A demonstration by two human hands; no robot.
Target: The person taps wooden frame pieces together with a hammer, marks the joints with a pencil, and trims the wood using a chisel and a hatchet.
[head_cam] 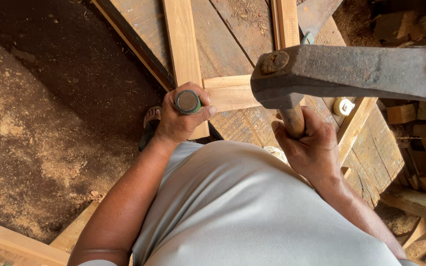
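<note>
My left hand [178,118] is closed around a chisel with a green handle and a round metal cap [188,101], held upright over the corner where two pale wooden rails [182,44] [229,92] meet. In my right hand [307,145] I grip the wooden handle of a heavy hammer. Its rusty iron head [343,73] is raised close to the camera, to the right of the chisel's cap. The chisel's blade is hidden below my fist.
The frame lies on a worn plank workbench [245,34]. A small tape measure [343,106] rests by the right rail. Wood offcuts [422,143] pile up at the right. Sawdust covers the dirt floor [30,138] at the left, where a sandalled foot [151,120] shows.
</note>
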